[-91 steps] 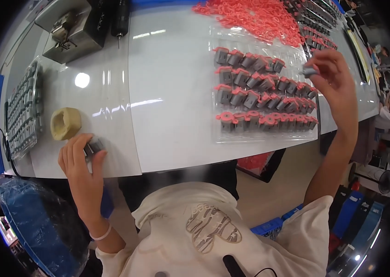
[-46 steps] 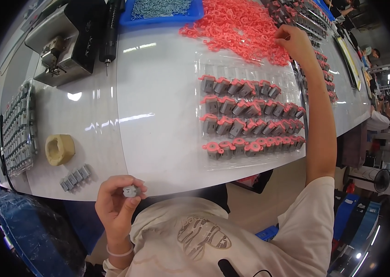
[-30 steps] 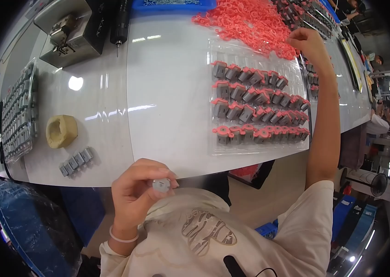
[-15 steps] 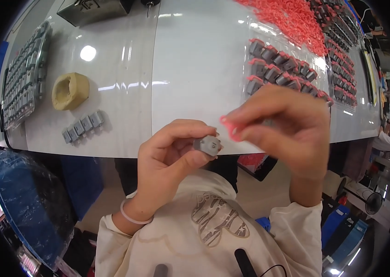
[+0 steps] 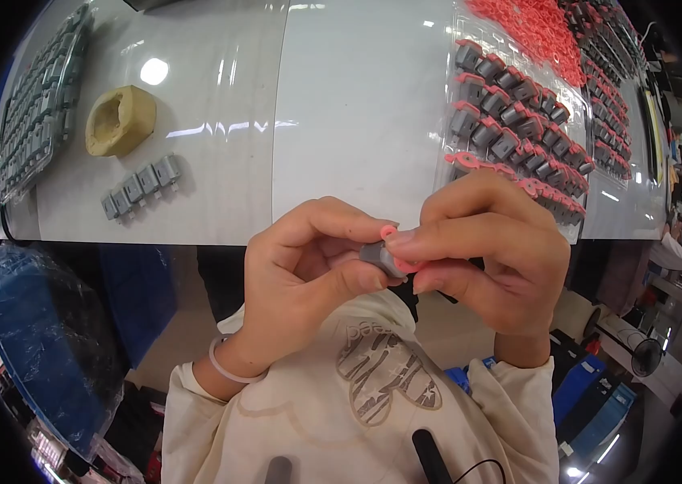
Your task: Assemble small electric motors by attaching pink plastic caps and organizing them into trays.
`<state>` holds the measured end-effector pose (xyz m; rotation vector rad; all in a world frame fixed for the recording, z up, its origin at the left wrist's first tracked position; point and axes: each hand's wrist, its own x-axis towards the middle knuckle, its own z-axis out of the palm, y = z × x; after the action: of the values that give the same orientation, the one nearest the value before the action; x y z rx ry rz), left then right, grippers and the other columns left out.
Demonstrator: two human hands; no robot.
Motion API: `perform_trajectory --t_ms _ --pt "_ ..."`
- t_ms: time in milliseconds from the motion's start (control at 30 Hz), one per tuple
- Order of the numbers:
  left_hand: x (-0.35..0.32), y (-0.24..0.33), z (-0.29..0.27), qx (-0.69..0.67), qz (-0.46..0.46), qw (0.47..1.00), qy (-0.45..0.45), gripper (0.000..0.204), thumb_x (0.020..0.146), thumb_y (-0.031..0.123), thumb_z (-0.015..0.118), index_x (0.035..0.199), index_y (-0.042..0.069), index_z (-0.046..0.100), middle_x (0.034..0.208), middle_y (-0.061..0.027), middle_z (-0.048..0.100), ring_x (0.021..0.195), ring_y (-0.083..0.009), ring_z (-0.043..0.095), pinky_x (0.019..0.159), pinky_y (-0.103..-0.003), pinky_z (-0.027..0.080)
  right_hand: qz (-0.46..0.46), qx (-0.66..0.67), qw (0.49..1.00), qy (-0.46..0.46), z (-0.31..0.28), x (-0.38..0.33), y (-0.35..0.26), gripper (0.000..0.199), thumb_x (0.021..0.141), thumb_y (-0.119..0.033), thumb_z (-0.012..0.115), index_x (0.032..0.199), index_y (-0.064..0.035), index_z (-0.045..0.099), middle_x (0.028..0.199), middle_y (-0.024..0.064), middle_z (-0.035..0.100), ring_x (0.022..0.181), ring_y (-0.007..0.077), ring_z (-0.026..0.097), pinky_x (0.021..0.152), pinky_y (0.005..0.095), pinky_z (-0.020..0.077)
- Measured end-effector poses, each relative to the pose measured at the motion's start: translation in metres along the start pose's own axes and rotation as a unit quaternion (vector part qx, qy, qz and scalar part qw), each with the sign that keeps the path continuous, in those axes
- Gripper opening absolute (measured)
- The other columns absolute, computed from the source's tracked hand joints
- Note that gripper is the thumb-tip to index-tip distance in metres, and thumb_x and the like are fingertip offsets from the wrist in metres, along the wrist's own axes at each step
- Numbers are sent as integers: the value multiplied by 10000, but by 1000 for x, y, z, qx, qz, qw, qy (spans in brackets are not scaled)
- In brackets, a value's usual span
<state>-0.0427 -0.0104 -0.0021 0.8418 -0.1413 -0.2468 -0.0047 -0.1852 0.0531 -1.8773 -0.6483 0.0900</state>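
My left hand (image 5: 302,274) pinches a small grey block-shaped part (image 5: 379,258) close to my chest, just below the white table's front edge (image 5: 196,230). Against that part my right hand (image 5: 492,250) presses a small red ring (image 5: 396,248) with thumb and fingers. Both hands meet over the grey part. On the table beyond my right hand lie rows of grey parts with red rings (image 5: 510,105) on a clear sheet. A short row of plain grey parts (image 5: 141,185) lies at the left near the front edge.
A yellowish foam ring (image 5: 119,119) sits at the left. A tray of grey parts (image 5: 34,97) lies at the far left edge. A pile of loose red rings (image 5: 538,28) is at the back right. A blue plastic-covered bin (image 5: 34,339) stands below left.
My left hand picked a grey part off the left of the table and brought it to my chest. My right hand came back from the red pile with a ring and joined it.
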Motion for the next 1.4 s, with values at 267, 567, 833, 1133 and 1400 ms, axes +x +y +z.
perform_trajectory --t_ms 267,567,833,1133,1400 --pt "0 0 1 3 1 999 -35 314 773 -73 623 1059 -77 493 1001 -124 548 949 -194 584 815 -295 515 -36 1 999 6 -4 -6 3 269 620 -146 761 852 -34 683 720 55 580 597 129 529 524 231 396" --pt "-2 -3 6 -17 -32 999 -38 423 748 -113 624 1126 -69 438 1068 -126 520 1015 -188 553 853 -300 502 -112 -36 992 -38 -14 -3 9 295 615 -272 749 784 -46 661 654 21 585 559 128 496 496 240 346" --pt "-3 1 10 37 -48 998 -19 402 757 -106 622 1119 -64 453 1073 -119 523 995 -175 559 820 -287 503 -139 -40 989 -25 -11 -8 17 320 622 -236 762 811 -9 638 746 100 600 615 157 552 510 239 415" --pt "-4 4 14 146 -26 989 23 398 754 -80 645 1115 -52 478 1057 -105 544 969 -163 569 799 -272 495 -133 -128 981 61 0 -17 6 320 591 -173 784 821 -3 639 778 115 603 617 157 557 514 228 420" --pt "-9 -3 8 84 -11 996 -8 377 732 -83 664 1060 -46 482 1018 -106 551 960 -169 572 828 -299 484 -112 -26 993 -26 -9 -9 21 294 595 -275 778 806 -103 668 790 51 565 678 148 497 585 277 361"
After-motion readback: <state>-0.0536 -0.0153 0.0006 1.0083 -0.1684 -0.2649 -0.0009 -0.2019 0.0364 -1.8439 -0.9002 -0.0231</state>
